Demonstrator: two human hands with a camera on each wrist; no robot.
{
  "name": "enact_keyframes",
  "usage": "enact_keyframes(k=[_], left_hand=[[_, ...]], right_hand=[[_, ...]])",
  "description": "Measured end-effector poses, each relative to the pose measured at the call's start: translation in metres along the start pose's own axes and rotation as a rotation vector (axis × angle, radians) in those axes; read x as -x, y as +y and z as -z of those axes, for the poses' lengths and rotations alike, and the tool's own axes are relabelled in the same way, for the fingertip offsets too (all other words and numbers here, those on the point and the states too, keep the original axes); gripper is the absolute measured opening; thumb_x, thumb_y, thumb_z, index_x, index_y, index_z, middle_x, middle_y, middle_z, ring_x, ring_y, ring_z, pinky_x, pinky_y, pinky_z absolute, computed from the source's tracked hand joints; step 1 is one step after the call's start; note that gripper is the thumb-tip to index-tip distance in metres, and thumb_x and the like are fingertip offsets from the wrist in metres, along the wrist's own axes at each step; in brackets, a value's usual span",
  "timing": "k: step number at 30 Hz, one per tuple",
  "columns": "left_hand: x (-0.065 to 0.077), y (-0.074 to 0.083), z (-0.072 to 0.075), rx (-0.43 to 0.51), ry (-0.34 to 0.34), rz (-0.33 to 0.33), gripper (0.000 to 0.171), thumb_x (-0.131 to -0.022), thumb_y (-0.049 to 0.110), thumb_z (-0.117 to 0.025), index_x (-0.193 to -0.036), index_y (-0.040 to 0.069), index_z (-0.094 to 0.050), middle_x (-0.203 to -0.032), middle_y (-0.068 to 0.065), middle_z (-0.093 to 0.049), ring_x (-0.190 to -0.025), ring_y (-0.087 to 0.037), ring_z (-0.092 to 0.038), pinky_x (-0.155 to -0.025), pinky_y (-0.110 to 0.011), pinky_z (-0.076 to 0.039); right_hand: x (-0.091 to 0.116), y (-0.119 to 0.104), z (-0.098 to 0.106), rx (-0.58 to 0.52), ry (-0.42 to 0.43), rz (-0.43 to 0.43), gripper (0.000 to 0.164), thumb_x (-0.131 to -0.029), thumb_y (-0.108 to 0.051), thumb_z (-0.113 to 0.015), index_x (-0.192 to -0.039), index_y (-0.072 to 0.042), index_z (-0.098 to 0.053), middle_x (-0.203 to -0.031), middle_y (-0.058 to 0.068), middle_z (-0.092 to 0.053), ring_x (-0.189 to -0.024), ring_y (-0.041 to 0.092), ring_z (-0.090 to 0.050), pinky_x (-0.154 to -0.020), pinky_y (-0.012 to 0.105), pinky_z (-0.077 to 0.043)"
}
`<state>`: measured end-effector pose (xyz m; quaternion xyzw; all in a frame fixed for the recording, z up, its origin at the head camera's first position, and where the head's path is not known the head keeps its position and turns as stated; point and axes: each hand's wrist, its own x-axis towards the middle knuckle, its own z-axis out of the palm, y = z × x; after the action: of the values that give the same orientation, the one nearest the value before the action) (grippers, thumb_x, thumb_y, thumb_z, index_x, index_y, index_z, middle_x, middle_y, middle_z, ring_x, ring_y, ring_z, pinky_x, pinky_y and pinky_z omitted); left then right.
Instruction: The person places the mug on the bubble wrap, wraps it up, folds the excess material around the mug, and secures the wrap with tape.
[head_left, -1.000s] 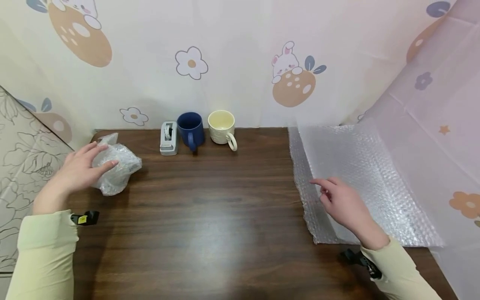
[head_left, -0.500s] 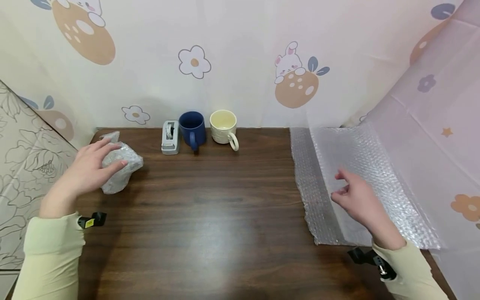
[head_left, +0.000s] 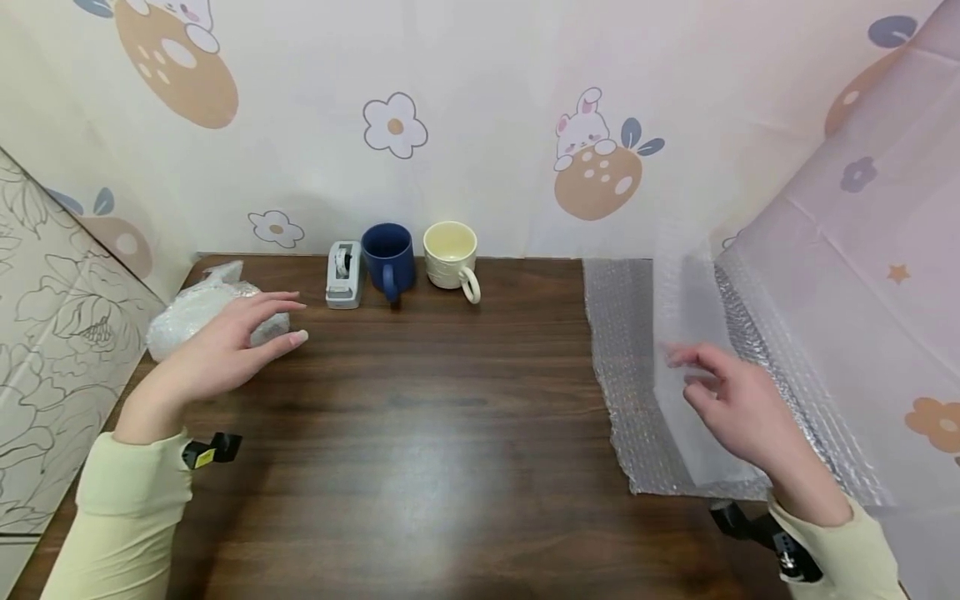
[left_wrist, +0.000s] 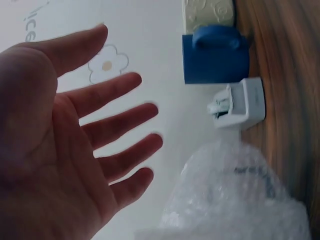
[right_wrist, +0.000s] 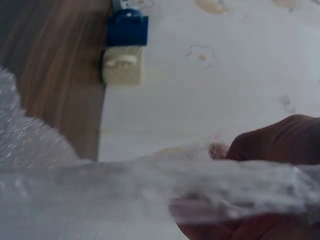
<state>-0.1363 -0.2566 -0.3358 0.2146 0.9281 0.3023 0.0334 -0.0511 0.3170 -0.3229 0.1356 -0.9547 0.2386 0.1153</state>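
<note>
Left hand [head_left: 217, 346], fingers spread wide, hovers near wrapped bundle [head_left: 187, 321] at surface's [head_left: 420, 375] far-left corner; right hand [head_left: 750, 412] pinches bubble-wrap sheet [head_left: 690, 433] near right edge.

Pale yellow-green fabric sleeves [head_left: 123, 533], the left broadly cuffed; small black wrist-worn devices [head_left: 226, 447], the left bearing a yellow label [head_left: 205, 458].

Blurred bubble wrap [right_wrist: 100, 187] partly hiding right hand [right_wrist: 280, 141]; bundle [head_left: 186, 315] partly behind left hand [head_left: 217, 346]
</note>
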Motion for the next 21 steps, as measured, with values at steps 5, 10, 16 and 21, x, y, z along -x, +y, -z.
enact_keyframes(k=[5,10,16,21], left_hand=[[-0.004,0.003,-0.011,0.039,-0.073,-0.027,0.044,-0.1,0.034,-0.062,-0.136,0.009,-0.057,-0.143,-0.014,-0.052,-0.134,-0.035,-0.043,-0.107,-0.057,-0.032],[-0.008,0.004,-0.023,0.061,-0.135,-0.044,0.046,-0.101,0.038,-0.059,-0.139,0.012,-0.055,-0.141,-0.012,-0.055,-0.13,-0.032,-0.049,-0.103,-0.056,-0.037],[-0.013,0.005,-0.037,0.253,-0.202,-0.042,0.042,-0.103,0.035,-0.055,-0.14,0.016,-0.052,-0.139,-0.005,-0.056,-0.125,-0.025,-0.054,-0.099,-0.042,-0.045],[-0.016,0.005,-0.043,0.541,-0.269,-0.07,0.042,-0.11,0.026,-0.036,-0.148,0.01,-0.041,-0.14,-0.012,-0.056,-0.129,-0.03,-0.052,-0.103,-0.027,-0.042]], right_hand=[[0.003,-0.033,0.007,0.012,0.02,0.207,0.037,-0.077,0.016,-0.061,-0.101,-0.012,-0.066,-0.119,0.006,-0.07,-0.06,-0.002,-0.052,-0.054,0.006,-0.037],[0.006,-0.056,0.003,-0.018,0.014,0.402,0.032,-0.078,0.008,-0.056,-0.102,-0.01,-0.066,-0.121,0.007,-0.069,-0.072,0.003,-0.054,-0.064,0.014,-0.04],[0.011,-0.07,-0.02,-0.135,-0.068,0.605,0.032,-0.08,0.003,-0.052,-0.105,-0.009,-0.068,-0.124,0.007,-0.067,-0.109,0.022,-0.064,-0.1,0.018,-0.04],[0.019,-0.078,-0.041,-0.158,-0.172,0.727,0.043,-0.07,0.006,-0.059,-0.109,-0.011,-0.068,-0.13,0.005,-0.064,-0.114,0.023,-0.063,-0.106,0.024,-0.038]])
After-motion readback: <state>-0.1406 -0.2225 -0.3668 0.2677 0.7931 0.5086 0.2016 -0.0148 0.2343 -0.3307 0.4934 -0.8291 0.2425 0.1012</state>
